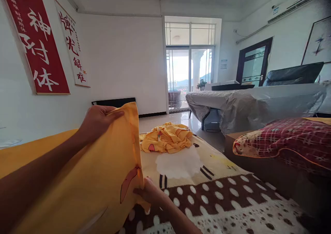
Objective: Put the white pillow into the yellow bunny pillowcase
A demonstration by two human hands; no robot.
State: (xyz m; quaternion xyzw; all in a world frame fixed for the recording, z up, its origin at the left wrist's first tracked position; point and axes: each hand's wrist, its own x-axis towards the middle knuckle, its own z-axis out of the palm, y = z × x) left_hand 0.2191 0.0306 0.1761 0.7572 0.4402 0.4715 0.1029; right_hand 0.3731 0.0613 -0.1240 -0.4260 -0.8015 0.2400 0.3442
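A big yellow pillow (98, 178) in a yellow cover stands upright in front of me on the bed. My left hand (97, 120) is closed over its top edge. At the pillow's lower right corner my right hand (150, 192) pinches the cover, near an orange print. A crumpled yellow cloth (167, 141) with the same print lies farther off on the bed. Under both lies a blanket (207, 192) with a sheep picture and brown and white dots.
A red plaid pillow (281, 142) lies on a low surface to the right. Beyond it stands a table under a grey cover (248, 106), with a dark chair behind. Glass balcony doors (190, 77) are at the far end. Red and white calligraphy scrolls (38, 40) hang on the left wall.
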